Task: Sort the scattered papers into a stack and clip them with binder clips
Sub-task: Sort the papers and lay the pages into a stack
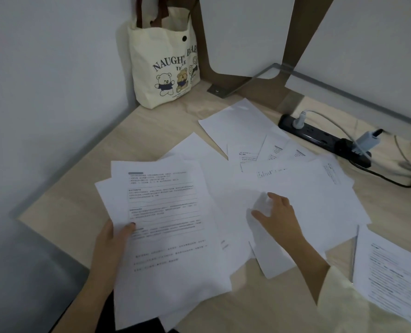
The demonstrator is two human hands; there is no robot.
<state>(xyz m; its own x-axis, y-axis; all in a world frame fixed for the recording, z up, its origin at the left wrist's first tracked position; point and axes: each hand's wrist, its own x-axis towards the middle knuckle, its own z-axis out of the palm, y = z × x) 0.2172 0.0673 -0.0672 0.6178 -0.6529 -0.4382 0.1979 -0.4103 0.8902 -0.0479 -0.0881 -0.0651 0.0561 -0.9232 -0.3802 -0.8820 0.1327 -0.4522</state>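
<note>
Head view, looking down at a pale wooden worktop (151, 126) set into a wall corner. Left hand (113, 239) closed on the near-left edge of a sheaf (168, 224) of printed pages, thumb pressed on the top sheet, other fingers hidden underneath; lower end of the sheaf overhanging the worktop's front edge. Right hand (280, 217) over the middle of the scattered papers (295, 169), thumb and forefinger apart, fingertips lost in a white motion blur, so impossible to tell whether pinching a sheet or only touching it. Loose pages overlapping from centre to right, print too small to read. Further printed page (391, 280) at the lower right, cut off by the frame edge. Cream sleeve (343, 296) also partly out of frame. Tote bag (163, 68) with bear figures upright in the corner, handles cropped at the top. Black power strip (319, 138) beyond the papers, its cables blurred.
</note>
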